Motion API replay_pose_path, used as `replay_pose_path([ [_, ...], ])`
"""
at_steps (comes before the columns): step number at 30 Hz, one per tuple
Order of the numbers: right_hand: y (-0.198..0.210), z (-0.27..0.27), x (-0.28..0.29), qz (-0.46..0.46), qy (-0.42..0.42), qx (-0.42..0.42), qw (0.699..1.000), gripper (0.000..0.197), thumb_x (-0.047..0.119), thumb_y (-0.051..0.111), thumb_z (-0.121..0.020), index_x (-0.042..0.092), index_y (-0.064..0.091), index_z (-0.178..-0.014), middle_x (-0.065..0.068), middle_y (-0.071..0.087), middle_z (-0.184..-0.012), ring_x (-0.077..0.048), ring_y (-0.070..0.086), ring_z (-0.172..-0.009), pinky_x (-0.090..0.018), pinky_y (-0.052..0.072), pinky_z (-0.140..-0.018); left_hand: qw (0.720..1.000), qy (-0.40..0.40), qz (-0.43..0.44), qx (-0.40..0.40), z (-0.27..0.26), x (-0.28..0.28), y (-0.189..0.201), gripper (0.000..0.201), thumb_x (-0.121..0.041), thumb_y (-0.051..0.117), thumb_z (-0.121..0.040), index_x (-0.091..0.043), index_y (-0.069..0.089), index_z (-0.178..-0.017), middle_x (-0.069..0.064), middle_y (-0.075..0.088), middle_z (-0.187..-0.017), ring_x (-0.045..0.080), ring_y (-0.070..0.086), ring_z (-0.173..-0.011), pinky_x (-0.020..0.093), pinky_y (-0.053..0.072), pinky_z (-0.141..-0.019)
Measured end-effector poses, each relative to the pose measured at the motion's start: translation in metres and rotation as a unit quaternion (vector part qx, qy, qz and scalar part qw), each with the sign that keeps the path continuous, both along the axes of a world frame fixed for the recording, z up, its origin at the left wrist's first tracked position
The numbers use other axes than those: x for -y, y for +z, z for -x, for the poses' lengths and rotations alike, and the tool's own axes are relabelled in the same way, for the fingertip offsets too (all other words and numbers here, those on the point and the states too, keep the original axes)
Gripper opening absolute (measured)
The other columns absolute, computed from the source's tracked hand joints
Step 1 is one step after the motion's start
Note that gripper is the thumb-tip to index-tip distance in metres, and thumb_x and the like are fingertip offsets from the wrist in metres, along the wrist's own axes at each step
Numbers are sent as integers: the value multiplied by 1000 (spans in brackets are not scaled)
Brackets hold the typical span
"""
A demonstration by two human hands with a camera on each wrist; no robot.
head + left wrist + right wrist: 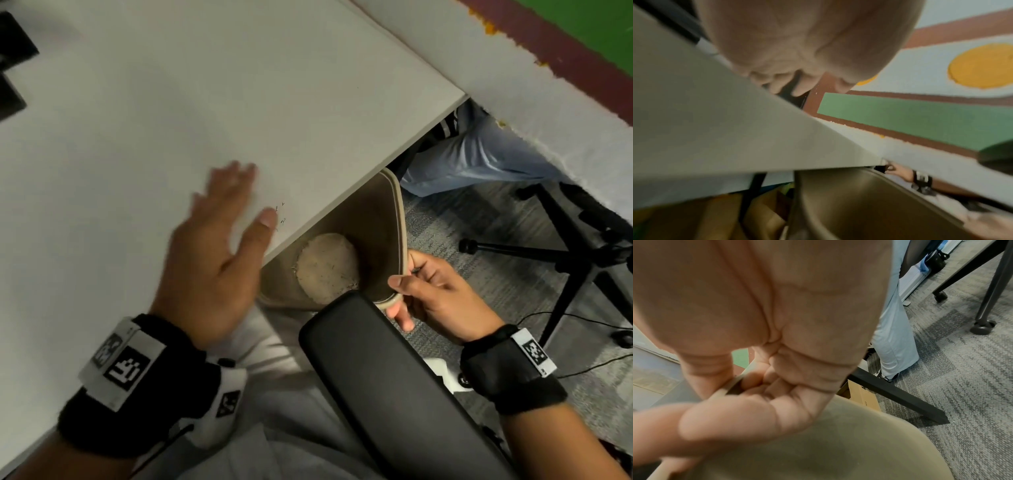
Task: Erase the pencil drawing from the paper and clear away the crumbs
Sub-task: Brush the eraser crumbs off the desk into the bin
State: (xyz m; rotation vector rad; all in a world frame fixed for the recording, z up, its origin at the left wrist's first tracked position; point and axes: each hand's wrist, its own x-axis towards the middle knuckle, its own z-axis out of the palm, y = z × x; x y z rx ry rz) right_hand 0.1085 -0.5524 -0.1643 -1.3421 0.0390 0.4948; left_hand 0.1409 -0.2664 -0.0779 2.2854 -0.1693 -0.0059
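A few dark eraser crumbs (281, 214) lie on the white table (205, 85) close to its right edge. My left hand (222, 233) lies flat on the table with straight fingers, its thumb just short of the crumbs. A tan waste bin (383, 219) is held tilted below that table edge, with several crumbs on its round bottom (327, 269). My right hand (424, 294) grips the bin's rim (731, 384), thumb inside, fingers outside. The bin wall (869, 203) shows under the table edge in the left wrist view. No paper or eraser is in view.
A black chair armrest (394, 377) lies between my arms, below the bin. Another person's leg in light trousers (479, 154) stands under the table's far corner. Black chair legs (565, 253) and cables cross the grey carpet at right. A cardboard box (863, 395) sits by a black table foot.
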Motion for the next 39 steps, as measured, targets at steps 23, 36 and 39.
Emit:
replay_pose_path([
  [23,-6,2,-4,9,-4,5,1000,17,-3,52,-97,-10,46,-83,-18,66,-62,-24,55,-41,-33,42,-45,981,28,-173,-84,4,5,-10,87,-63,3,-90,-11,12,-158,13,2,-166,24,-7,-153,43,0,-124],
  [36,-10,4,-3,-5,-12,6,1000,23,4,56,-94,-14,45,-86,-25,65,-65,-25,55,-41,-35,41,-49,992,-65,92,59,16,23,3,55,-37,31,-102,-6,47,-145,3,45,-150,10,36,-144,30,31,-118],
  [39,-12,3,-3,-13,-11,10,1000,22,3,55,-95,-14,45,-86,-24,65,-64,-25,56,-41,-33,42,-45,992,35,-117,-29,2,7,-6,80,-59,14,-94,-8,32,-154,12,25,-162,23,13,-152,44,15,-123],
])
